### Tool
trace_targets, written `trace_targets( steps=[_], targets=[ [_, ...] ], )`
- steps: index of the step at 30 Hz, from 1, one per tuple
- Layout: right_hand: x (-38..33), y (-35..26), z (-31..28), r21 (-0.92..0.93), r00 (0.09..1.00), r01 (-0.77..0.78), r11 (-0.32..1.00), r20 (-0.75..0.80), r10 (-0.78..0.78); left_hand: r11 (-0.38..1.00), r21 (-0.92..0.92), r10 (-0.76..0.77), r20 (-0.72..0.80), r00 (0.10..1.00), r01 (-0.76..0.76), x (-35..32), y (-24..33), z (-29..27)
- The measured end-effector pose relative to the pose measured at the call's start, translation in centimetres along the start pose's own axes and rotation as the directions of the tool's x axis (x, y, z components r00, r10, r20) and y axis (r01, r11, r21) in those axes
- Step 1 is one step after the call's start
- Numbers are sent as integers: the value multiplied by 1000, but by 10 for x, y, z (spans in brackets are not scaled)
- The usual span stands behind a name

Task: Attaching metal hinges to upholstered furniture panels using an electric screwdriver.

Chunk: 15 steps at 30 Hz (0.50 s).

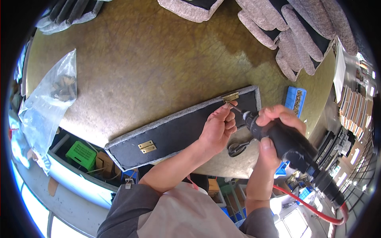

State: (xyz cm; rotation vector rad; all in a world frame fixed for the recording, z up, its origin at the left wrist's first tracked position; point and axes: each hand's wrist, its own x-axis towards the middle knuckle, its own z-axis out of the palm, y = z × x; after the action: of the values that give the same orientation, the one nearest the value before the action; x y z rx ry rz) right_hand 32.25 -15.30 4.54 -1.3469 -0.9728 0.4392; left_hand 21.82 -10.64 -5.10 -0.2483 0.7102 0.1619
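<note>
Black power driver (285, 142) nearest. Right hand (269, 152) wraps round its body, thumb this side, fingers over the far side, probably to bear the weight and aim it. Red hose (301, 201) loops below that hand, clear of the working end.

Table (139, 59) spreads beyond both hands. Padded pieces (301, 37) heaped past the right hand, seemingly to free working room. Panel, dark with grey edging (178, 129), lies flat under the left hand (217, 125) and runs off leftward, dark face up, so its fittings can be reached. Plastic bag (47, 99) well left of that hand, drooping over the edge. Blue tray (291, 96) just past the right fingers, brassy bits inside; handy there, I judge. Scissors (237, 149) beside the left wrist, off the panel.

Near hinge (230, 97) at the left fingertips; other hinge (147, 146) well left. Thin bit (237, 108) ends where left thumb and forefinger pinch together, other fingers curled, apparently steadying. Whether they grip a screw: cannot tell.
</note>
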Motion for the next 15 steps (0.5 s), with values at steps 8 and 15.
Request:
trace_targets(
  steps=[8,15],
  targets=[
    [14,10,2,28,991,7,1000,137,-11,1000,0,25,-42,999,-25,1,-5,-2],
    [10,14,9,-4,990,-31,1000,138,31,998,-42,41,-1,999,-41,2,-6,-7]
  ],
)
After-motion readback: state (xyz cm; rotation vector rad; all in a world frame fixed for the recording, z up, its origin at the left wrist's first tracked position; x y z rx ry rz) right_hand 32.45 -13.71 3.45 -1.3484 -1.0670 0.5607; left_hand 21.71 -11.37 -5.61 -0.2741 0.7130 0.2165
